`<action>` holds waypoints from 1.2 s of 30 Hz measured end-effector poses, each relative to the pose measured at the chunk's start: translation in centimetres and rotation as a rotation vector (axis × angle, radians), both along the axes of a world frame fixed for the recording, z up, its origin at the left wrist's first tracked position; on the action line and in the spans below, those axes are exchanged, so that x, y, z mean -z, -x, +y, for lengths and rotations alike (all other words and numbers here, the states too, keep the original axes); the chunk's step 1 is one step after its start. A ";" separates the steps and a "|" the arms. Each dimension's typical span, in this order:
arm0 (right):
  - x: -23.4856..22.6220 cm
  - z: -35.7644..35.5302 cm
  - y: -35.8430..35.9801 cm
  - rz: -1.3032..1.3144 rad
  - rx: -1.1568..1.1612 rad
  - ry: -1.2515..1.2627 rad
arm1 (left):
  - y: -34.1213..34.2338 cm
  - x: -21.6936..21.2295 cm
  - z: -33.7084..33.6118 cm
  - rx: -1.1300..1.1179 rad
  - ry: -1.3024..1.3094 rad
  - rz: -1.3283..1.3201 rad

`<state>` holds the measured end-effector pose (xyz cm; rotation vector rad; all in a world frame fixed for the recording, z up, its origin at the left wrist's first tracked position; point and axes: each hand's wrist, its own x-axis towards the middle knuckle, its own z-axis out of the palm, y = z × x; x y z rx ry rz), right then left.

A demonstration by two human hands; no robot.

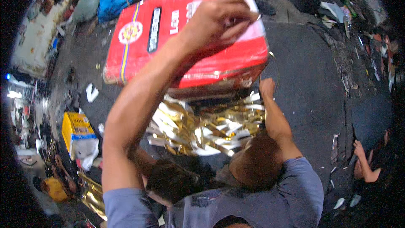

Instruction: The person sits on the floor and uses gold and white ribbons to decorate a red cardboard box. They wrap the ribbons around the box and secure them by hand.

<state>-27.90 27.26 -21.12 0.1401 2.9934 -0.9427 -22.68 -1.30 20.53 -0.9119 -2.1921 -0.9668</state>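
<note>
Box (166,10) at centre, just beyond strips (211,131). Bundle (120,0) behind box's far left corner. Carton (79,128) left of strips, apart. Co-worker (366,169) at right, well apart from box and strips.

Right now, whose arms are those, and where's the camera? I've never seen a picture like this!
No robot here, just a person's two bare hands. The camera sits on that person's head and looks down. Its very wide, round lens makes straight edges bend.

The left hand is over a big red box. The right hand is near the box's lower right corner. It's too blurry to tell whether either one holds something.

Closer to the person, shiny gold and white strips lie in a pile on the dark ground. Off to the left is a yellow package.
</note>
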 end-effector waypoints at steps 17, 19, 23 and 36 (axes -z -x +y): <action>5.7 24.2 4.2 -0.152 0.752 0.984 | -9.3 1.7 6.6 0.195 0.402 0.225; 1.7 12.8 2.9 -0.175 0.907 1.178 | -16.8 8.8 4.2 0.208 0.407 -0.383; -9.3 12.3 -0.7 0.224 0.679 0.856 | -22.4 25.0 -1.9 0.046 0.950 -0.212; -41.0 -4.8 -17.1 -0.311 -1.228 0.779 | -19.8 -0.7 4.2 -0.026 0.265 -0.960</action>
